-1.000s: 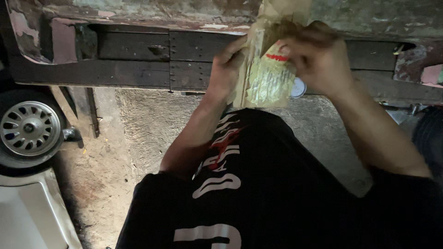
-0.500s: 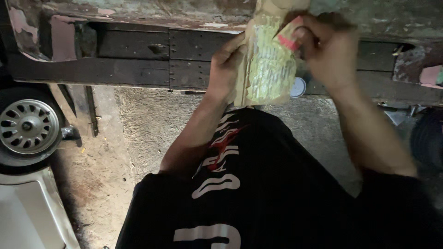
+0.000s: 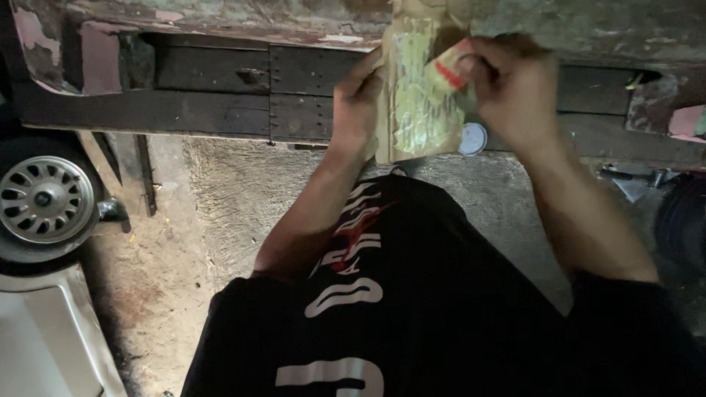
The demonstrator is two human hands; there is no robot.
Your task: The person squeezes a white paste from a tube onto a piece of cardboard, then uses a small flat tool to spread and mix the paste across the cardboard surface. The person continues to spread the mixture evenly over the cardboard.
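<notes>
My left hand (image 3: 357,103) grips the left edge of a flat brown board (image 3: 412,110) smeared with pale yellow-green putty, holding it upright in front of a rusty, worn vehicle frame (image 3: 220,81). My right hand (image 3: 515,88) is closed on a small tool with a red stripe (image 3: 448,70), pressed against the board's upper right part. A small white round lid or tin (image 3: 473,139) lies on the ground just below my right hand.
A car wheel with a silver alloy rim (image 3: 40,202) and a white body panel (image 3: 44,338) stand at the left. The ground is bare concrete (image 3: 235,191). A dark tyre (image 3: 680,220) is at the right edge. My black shirt fills the lower middle.
My right hand has moved up and to the right across the board with the red-striped tool. The left hand has kept its hold on the board.
</notes>
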